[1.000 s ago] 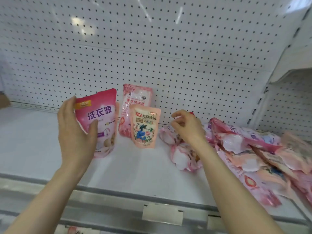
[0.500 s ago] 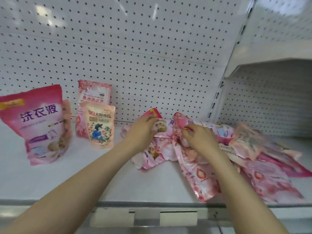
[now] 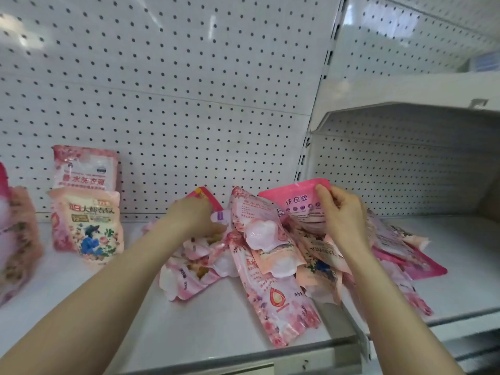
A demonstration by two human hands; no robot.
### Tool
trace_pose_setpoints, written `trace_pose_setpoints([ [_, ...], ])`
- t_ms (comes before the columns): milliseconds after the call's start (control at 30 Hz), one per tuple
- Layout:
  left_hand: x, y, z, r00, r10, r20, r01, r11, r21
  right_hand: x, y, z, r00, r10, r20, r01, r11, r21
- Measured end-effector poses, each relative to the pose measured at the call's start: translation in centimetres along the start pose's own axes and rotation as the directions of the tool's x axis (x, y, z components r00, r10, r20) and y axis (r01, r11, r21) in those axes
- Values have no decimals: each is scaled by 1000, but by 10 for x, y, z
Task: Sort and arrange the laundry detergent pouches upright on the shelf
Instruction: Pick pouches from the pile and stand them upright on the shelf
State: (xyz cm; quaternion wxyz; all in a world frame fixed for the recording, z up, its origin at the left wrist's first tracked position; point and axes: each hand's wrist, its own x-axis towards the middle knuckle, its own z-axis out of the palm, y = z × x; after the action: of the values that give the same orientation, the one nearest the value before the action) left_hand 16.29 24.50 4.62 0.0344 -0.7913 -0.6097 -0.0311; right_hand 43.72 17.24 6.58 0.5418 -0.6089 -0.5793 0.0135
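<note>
A heap of pink and peach detergent pouches [image 3: 270,266] lies flat in the middle of the white shelf [image 3: 189,328]. My right hand [image 3: 342,220] grips the top edge of a bright pink pouch [image 3: 295,201] and holds it tilted up above the heap. My left hand [image 3: 194,216] reaches into the heap's left side, its fingers on a pouch with a magenta corner [image 3: 205,194]; the grip is hidden. Upright at the left stand a peach pouch [image 3: 89,226], a pale pink pouch [image 3: 85,169] behind it, and a large pink pouch [image 3: 13,244] at the frame edge.
White pegboard [image 3: 176,104] backs the shelf. A vertical post [image 3: 311,147] divides it from the neighbouring bay on the right, where a higher shelf [image 3: 405,115] overhangs. A metal price rail [image 3: 243,358] runs along the shelf's front edge.
My view has swung right. My left hand let go of the large pink pouch, now standing at the left, and went into the heap. My right hand has lifted a bright pink pouch from it.
</note>
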Motion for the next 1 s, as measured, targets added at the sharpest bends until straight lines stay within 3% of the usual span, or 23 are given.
trace_pose_setpoints([
  [100,-13,-3,-9,999,-27,-28,27,1000,-12,-11,1,7,997,24,73,-24,1000,-7],
  [233,-12,2,-7,974,-40,-222,3,986,-165,-28,2,13,988,35,150,-34,999,-6],
  [300,-1,10,-8,987,-26,-161,-14,970,-243,-32,2,5,975,42,218,-46,999,15],
  [433,37,37,-15,995,-32,95,61,948,-314,-39,9,-7,939,36,341,-47,999,25],
  [600,63,55,-16,987,-108,120,152,872,-465,-30,22,-5,952,31,303,10,991,-136],
  [767,50,63,-8,975,-223,-1,134,586,-799,-20,18,-13,975,-11,222,33,995,-96],
  [900,25,59,-23,951,-305,43,83,118,-990,1,22,-27,1000,-2,1,1,994,112],
  [1000,-10,56,-40,923,-384,-15,-45,-69,-997,14,9,-36,997,-56,-60,70,958,277],
])
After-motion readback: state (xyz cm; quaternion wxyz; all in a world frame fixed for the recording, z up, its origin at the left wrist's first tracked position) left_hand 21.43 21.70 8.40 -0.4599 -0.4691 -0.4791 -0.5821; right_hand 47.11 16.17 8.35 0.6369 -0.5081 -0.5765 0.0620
